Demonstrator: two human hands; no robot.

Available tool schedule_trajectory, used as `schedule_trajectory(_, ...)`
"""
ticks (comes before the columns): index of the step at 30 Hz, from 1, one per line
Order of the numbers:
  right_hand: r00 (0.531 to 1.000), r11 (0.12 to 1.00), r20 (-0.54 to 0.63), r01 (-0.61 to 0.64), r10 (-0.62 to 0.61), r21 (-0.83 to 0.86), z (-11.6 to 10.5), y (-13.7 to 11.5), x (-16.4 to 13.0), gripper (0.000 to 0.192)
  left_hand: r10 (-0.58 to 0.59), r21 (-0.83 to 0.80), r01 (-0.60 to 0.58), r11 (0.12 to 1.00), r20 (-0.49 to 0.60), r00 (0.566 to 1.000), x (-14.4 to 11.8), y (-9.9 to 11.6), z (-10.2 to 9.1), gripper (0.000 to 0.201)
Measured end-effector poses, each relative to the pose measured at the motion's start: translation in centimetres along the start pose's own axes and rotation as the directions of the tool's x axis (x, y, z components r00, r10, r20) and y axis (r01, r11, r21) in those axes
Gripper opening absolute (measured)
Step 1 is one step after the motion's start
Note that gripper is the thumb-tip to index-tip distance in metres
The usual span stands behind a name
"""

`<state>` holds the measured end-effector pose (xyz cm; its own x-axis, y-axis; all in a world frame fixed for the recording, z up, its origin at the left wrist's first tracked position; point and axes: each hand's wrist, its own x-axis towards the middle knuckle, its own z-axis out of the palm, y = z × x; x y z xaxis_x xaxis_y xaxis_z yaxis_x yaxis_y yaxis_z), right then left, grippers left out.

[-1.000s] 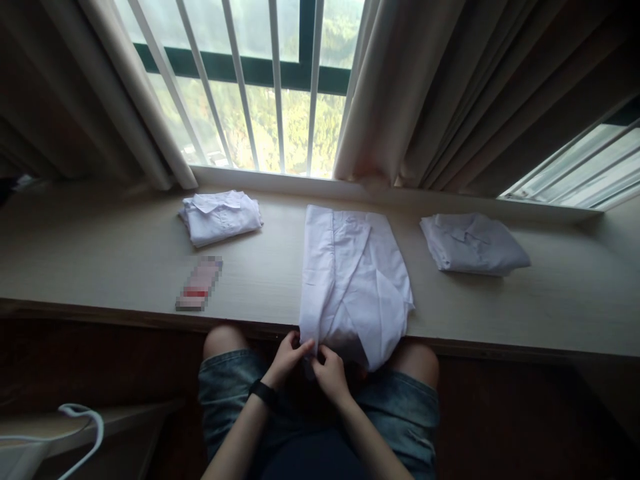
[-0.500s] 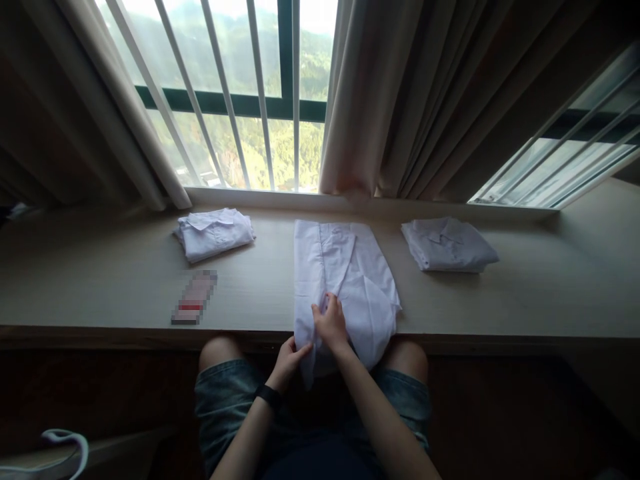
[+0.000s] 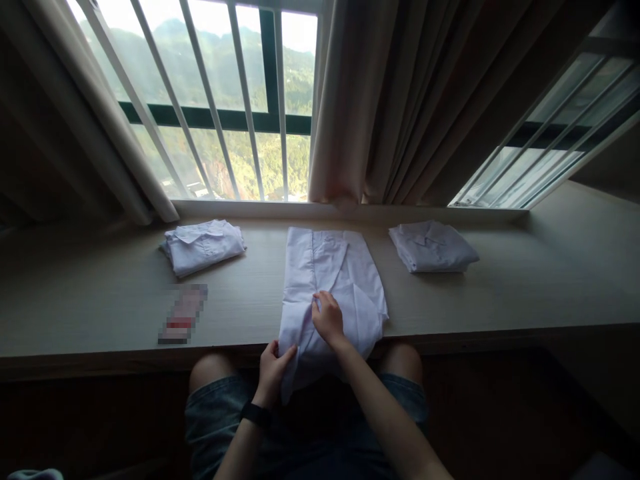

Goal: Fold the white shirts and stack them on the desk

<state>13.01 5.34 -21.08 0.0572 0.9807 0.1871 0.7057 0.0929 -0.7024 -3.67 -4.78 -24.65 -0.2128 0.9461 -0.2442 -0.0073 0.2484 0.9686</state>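
Note:
A white shirt (image 3: 350, 287), partly folded, lies in front of me with its lower end hanging over the table's near edge. My left hand (image 3: 273, 367) grips its left edge close to the table edge, thumb on top of the cloth. Farther up, my right hand (image 3: 329, 319) pinches a fold of the shirt near its middle, fingertips bent down into the fabric. The fingers' undersides are hidden by the cloth.
One folded white shirt (image 3: 204, 247) lies at the left and another folded white shirt (image 3: 433, 247) at the right. A blurred-out flat object (image 3: 183, 313) rests on the table (image 3: 240, 300) near its front edge. Behind are a barred window (image 3: 215, 120) and curtains (image 3: 360, 100).
My view has shifted slightly, moving the scene left and downward. The right fingers have closed more over the shirt's fold; the left hand keeps hold of its edge.

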Motion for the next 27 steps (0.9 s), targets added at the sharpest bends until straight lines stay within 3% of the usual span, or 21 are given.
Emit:
schedule_trajectory(2,0.995,0.986,0.042,0.091,-0.086,-0.139,-0.1,0.4,-1.3,0.042,-0.016,0.026,0.018,1.000,-0.054,0.998,0.5,1.3,-0.3,0.048)
schedule_trajectory(6,0.978,0.946,0.185,0.150,-0.099,-0.288,0.6,1.8,-2.5,0.047,-0.038,0.093,0.048,0.995,-0.104,0.994,2.0,3.9,-1.0,0.051)
schedule_trajectory(10,0.986,0.949,0.151,0.117,-0.074,-0.294,1.2,2.4,-1.5,0.057,-0.026,0.152,0.038,0.988,-0.079,0.997,3.0,4.9,-1.3,0.053)
schedule_trajectory(12,0.993,0.953,0.103,0.087,-0.059,-0.290,1.3,1.9,-0.6,0.059,-0.030,0.185,0.045,0.982,-0.087,0.996,3.2,4.8,-1.4,0.052)
schedule_trajectory(14,0.988,0.945,0.099,0.142,-0.118,-0.296,1.4,1.3,0.3,0.056,-0.044,0.216,0.065,0.974,-0.102,0.994,3.0,4.4,-1.4,0.051)
schedule_trajectory(17,0.951,0.913,0.210,0.285,-0.229,-0.292,1.5,0.6,1.4,0.050,-0.057,0.264,0.093,0.960,-0.139,0.989,2.3,3.4,-1.4,0.053)
schedule_trajectory(22,0.914,0.898,0.332,0.333,-0.232,-0.288,1.7,1.1,1.7,0.049,-0.013,0.359,0.040,0.932,-0.078,0.997,-0.8,1.6,-1.7,0.075)
schedule_trajectory(25,0.904,0.895,0.343,0.356,-0.256,-0.270,1.6,1.4,1.4,0.049,0.075,0.562,-0.059,0.825,-0.005,0.997,-2.9,1.9,-2.0,0.073)
schedule_trajectory(27,0.894,0.901,0.359,0.365,-0.268,-0.236,1.4,1.4,1.1,0.049,0.219,0.763,-0.150,0.629,0.011,0.976,-3.5,2.9,-1.9,0.061)
